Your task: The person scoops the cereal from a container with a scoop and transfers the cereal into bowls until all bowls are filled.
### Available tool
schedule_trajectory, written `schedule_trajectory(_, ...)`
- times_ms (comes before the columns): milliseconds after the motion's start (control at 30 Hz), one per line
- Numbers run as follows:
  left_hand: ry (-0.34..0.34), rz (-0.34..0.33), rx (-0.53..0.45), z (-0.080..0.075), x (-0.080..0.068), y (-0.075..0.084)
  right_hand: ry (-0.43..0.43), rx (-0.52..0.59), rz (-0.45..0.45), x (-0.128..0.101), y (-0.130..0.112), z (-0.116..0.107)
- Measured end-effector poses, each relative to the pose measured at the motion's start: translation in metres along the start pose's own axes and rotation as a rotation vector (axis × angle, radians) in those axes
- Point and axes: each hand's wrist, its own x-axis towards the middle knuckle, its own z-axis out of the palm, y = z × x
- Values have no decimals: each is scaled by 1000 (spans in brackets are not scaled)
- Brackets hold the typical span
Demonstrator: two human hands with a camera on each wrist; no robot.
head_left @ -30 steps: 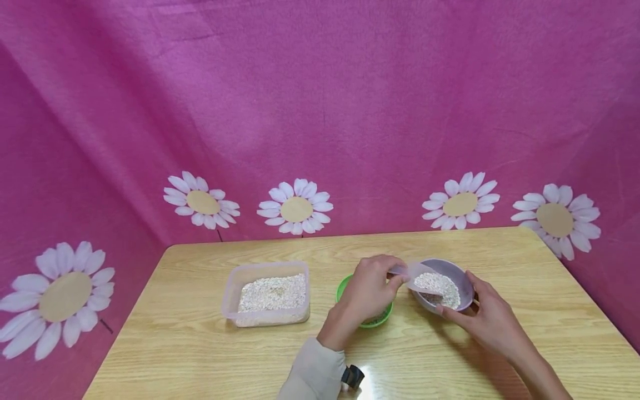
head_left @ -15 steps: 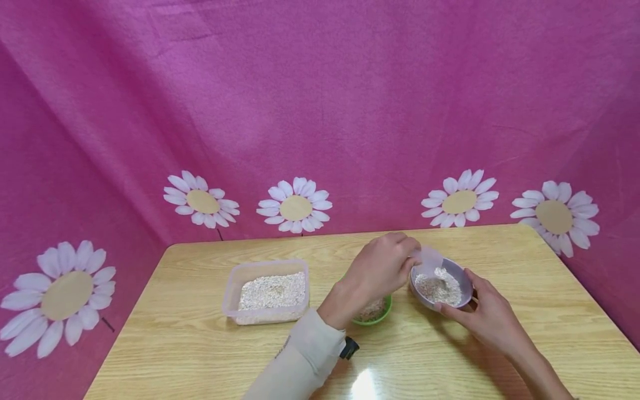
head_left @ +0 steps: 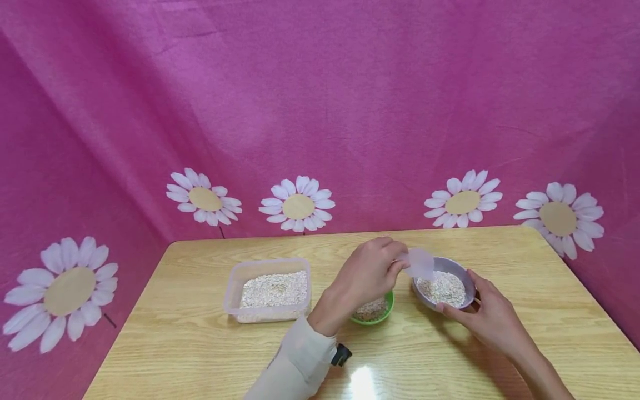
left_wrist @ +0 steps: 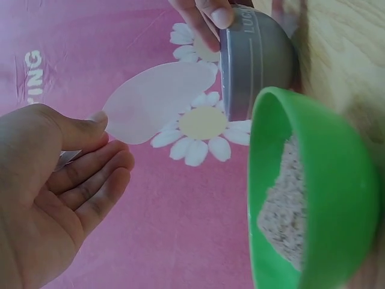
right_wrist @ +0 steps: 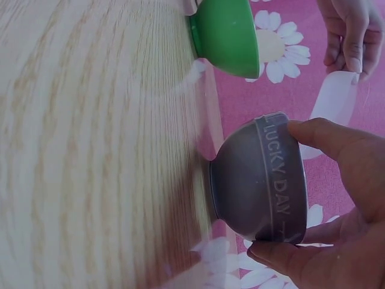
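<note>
My left hand (head_left: 370,269) pinches the handle of a translucent plastic scoop (left_wrist: 159,99) between thumb and fingers. The scoop's blade hangs over the left rim of a greyish-purple bowl (right_wrist: 255,180) marked "LUCKY DAY", and no flakes show on it. Pale oat flakes (head_left: 442,289) lie inside that bowl. On the bowl's right side, my right hand (head_left: 492,316) grips the rim, thumb at the near side and fingers round the far side. Beneath my left wrist stands a green bowl (left_wrist: 337,198) with brownish flakes (left_wrist: 286,208), partly covered by the hand in the head view.
A clear rectangular tub (head_left: 232,291) of pale oat flakes stands to the left on the wooden table (head_left: 190,355). Behind the table's far edge hangs a pink cloth (head_left: 320,111) printed with white daisies. A black band (head_left: 341,354) shows at the left wrist.
The scoop, loaded with flakes a second ago, has tipped into the greyish-purple bowl and emptied. My left hand has since drawn back slightly left. The right hand keeps its grip on the bowl.
</note>
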Motion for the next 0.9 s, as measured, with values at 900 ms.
schedule_trajectory(900, 330, -295, -244, -44, -104, -74, 156, 0, -146, -5, -54, 4)
